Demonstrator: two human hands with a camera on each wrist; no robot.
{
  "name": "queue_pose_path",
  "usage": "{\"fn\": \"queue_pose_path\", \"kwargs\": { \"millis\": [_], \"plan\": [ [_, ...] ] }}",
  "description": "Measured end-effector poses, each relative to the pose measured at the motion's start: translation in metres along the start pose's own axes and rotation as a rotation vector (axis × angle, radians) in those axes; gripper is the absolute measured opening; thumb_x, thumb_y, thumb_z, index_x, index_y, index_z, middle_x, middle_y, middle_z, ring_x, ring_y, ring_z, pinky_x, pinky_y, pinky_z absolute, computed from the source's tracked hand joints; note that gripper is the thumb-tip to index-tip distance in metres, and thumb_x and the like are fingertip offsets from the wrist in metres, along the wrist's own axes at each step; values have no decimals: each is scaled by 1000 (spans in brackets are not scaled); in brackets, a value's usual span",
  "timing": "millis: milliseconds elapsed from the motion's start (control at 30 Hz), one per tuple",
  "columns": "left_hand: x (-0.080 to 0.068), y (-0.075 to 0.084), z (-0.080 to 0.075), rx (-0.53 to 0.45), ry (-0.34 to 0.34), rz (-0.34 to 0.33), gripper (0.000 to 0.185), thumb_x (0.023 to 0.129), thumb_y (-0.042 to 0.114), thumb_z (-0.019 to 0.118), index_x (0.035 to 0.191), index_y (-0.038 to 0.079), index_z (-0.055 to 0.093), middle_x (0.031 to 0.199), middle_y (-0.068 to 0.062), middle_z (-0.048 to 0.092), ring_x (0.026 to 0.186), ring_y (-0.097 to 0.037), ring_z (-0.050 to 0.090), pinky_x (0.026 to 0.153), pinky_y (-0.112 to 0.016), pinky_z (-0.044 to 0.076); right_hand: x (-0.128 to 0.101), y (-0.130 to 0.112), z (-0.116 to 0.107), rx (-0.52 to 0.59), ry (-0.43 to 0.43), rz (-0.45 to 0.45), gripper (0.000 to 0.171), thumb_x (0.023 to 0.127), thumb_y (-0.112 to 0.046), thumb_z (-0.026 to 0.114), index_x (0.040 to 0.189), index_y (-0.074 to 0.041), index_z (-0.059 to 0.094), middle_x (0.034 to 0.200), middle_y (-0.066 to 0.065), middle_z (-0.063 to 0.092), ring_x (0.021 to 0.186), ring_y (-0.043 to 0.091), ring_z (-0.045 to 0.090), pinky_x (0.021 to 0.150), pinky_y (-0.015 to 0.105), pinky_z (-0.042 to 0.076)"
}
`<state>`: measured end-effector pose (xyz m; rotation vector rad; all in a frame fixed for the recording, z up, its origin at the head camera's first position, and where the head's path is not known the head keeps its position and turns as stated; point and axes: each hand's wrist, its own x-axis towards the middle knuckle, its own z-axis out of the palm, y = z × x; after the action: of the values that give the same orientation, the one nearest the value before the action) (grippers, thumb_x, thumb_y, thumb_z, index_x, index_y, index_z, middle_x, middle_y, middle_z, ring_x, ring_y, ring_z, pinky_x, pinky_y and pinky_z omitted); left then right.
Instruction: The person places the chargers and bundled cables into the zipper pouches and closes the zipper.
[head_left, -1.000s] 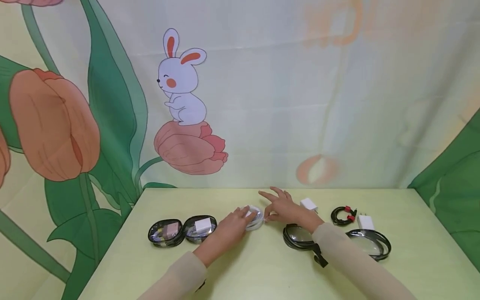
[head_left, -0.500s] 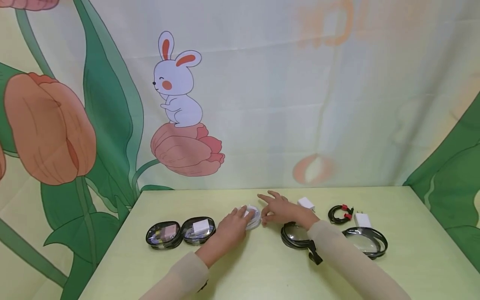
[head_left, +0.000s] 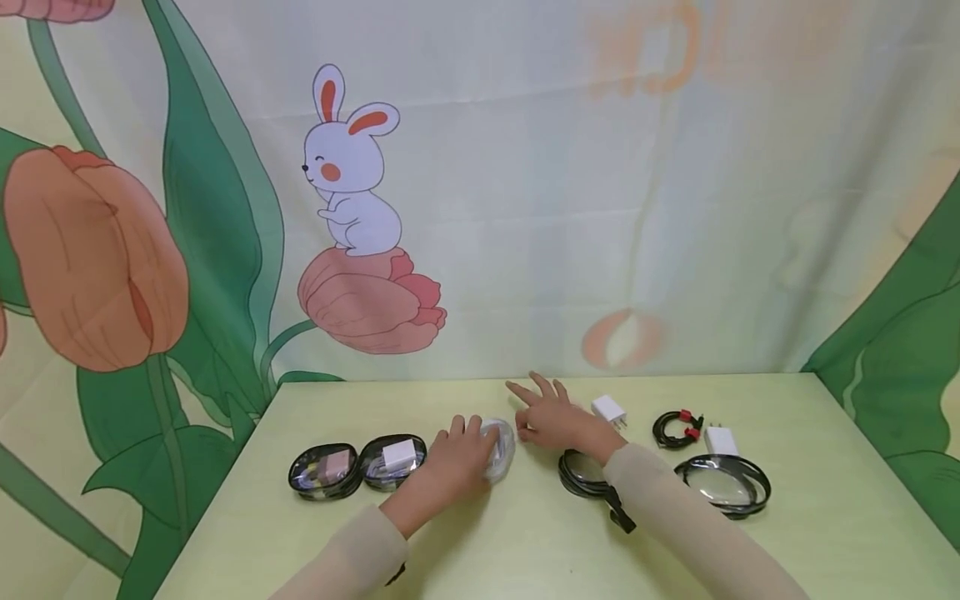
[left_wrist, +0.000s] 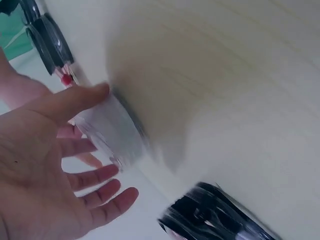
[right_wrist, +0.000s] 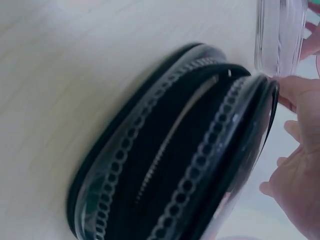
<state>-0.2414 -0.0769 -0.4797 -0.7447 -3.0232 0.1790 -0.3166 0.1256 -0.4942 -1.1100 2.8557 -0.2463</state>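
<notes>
The round clear plastic pouch (head_left: 501,443) is being tipped onto its edge near the middle of the pale green table (head_left: 525,542). It is steadied by the left hand (head_left: 457,457), whose fingers are spread wide with the thumb against its rim, and touched by the loosely open right hand (head_left: 551,421). A firmer hold seems needed next. Its wall looks translucent, with white contents showing.

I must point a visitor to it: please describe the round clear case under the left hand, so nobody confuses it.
On the yellow-green table, find the left hand near the middle. It touches a round clear case with white contents. Unlike the black-rimmed pouches to its left, it has no black edge.
</notes>
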Motion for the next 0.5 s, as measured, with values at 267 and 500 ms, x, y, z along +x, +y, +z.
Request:
{"fn": "queue_pose_path", "kwargs": {
  "millis": [267,500],
  "plan": [
    [-4,-10,1,-47,-17,102,75,79,30,87,141,7,52,137,-14,47,125,-35,45,88,-49,53,2,-7,10,-225,6,-40,22,106,-24,53,103,-8,67,161,18,35,148,50,23,109,70,32],
    [0,-16,6,-72,-99,203,83,87,26,81,151,-5,39,158,-17,36,145,-32,37,115,-39,39,0,-5,9,-89,23,-50,13,105,-26,58,96,-19,65,164,18,29,147,56,17,107,75,28]
  ]
}}
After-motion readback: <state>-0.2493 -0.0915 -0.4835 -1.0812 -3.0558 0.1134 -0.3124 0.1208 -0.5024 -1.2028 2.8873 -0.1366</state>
